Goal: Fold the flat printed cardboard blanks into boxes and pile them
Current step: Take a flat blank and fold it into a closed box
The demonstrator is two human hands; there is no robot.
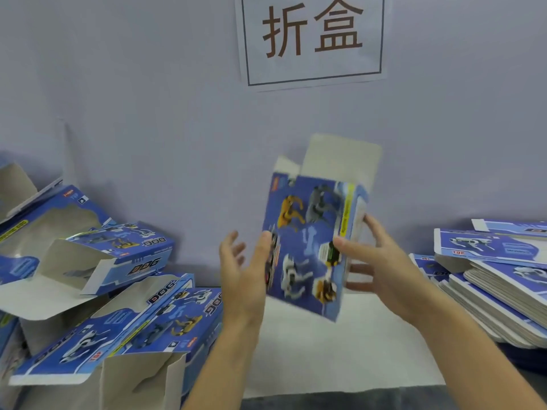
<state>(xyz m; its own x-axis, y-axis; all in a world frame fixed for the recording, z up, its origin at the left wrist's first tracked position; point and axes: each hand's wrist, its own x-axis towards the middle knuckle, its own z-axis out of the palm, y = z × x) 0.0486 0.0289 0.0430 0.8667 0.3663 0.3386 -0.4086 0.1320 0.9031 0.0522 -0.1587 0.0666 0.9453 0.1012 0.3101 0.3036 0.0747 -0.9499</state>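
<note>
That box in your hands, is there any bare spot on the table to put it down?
Yes: the white sheet straight ahead, under the held box, lies bare between the left hand and right hand. Folded boxes crowd its left side; the stack of flat blanks fills the right.

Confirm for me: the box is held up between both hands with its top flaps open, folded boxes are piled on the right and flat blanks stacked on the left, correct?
Not quite: the sides are swapped. In the head view the folded boxes are piled on the left and the flat blanks are stacked on the right. The rest holds: the box is up between the left hand and right hand, top flaps open.
</note>
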